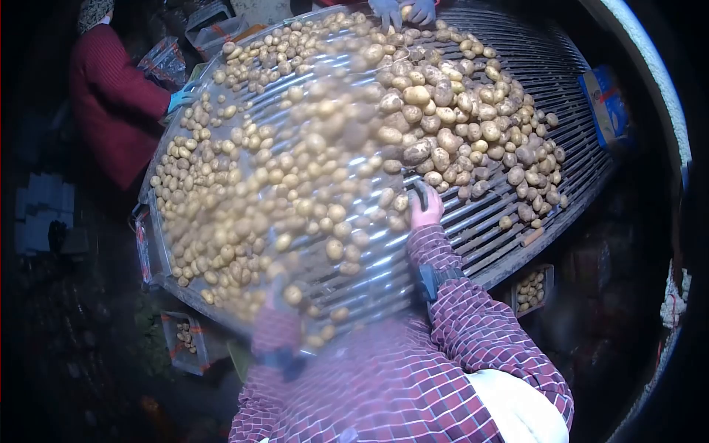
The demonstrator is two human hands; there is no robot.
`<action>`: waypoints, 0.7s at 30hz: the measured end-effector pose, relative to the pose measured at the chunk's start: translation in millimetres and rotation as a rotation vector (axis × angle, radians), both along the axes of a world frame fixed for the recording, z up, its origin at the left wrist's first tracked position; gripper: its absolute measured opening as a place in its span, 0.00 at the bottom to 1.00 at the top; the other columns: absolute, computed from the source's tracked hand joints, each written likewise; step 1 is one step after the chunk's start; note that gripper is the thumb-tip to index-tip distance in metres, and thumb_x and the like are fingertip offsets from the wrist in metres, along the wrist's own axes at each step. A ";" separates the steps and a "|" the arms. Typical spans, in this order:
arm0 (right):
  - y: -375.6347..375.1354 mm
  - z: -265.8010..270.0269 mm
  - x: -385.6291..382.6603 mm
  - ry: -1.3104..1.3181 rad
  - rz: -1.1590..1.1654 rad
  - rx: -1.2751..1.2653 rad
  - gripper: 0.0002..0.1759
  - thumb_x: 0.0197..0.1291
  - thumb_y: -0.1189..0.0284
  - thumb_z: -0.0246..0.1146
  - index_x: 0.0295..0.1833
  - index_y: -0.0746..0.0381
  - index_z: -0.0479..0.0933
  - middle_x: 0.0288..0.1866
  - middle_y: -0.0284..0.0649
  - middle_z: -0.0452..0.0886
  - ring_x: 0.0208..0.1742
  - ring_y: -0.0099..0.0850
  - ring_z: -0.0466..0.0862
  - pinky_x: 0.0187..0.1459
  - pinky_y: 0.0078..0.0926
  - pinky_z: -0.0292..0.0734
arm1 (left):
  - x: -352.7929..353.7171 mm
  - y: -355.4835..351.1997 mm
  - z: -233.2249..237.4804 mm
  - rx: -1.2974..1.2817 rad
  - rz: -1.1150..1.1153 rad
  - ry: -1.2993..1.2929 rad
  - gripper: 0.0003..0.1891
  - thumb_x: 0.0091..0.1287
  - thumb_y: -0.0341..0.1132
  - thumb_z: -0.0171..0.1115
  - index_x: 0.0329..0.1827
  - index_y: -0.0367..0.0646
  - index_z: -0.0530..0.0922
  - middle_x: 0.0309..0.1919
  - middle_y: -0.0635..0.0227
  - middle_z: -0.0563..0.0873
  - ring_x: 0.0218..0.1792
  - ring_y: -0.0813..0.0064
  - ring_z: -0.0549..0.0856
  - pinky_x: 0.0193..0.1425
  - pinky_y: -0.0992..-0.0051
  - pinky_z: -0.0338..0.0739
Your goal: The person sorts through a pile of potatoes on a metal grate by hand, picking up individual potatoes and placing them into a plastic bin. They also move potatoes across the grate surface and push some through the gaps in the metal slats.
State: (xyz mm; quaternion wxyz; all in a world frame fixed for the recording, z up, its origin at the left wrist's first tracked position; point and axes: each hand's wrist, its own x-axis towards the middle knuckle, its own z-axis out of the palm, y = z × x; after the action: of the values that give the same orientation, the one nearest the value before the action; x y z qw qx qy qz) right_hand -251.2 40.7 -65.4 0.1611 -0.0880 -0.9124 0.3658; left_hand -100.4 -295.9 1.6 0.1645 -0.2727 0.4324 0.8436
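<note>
Many potatoes (443, 111) lie on a sloping rack of metal bars (495, 221), heaped highest right of centre. My right hand (425, 207), in a dark-fingered glove, rests at the heap's lower edge beside a few potatoes; its fingers point up the rack, and whether they grip one is unclear. My left hand (275, 295) is at the rack's near edge at lower left, next to smaller potatoes. Blur hides its fingers. A hazy smear covers the middle and left of the view.
At the upper left a co-worker in a red sweater (118, 96) reaches to the rack's edge. Another person's gloved hands (402, 11) are at the top. Crates with potatoes (185, 343) stand below the near edge, and a blue box (605, 107) is at the right.
</note>
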 end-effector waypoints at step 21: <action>-95.9 68.1 -50.2 -0.306 0.233 0.196 0.29 0.60 0.61 0.65 0.65 0.61 0.72 0.61 0.56 0.73 0.61 0.51 0.75 0.64 0.48 0.70 | -4.8 -30.4 -4.7 -0.079 0.162 0.016 0.28 0.77 0.52 0.44 0.70 0.40 0.66 0.57 0.55 0.79 0.54 0.61 0.81 0.57 0.63 0.80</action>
State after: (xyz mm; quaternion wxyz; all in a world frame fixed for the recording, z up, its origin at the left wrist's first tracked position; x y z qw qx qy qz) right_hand -301.3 -55.1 2.7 -0.0151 -0.0203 -0.9615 0.2736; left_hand -105.3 -326.3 -3.1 0.0814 -0.3064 0.4429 0.8386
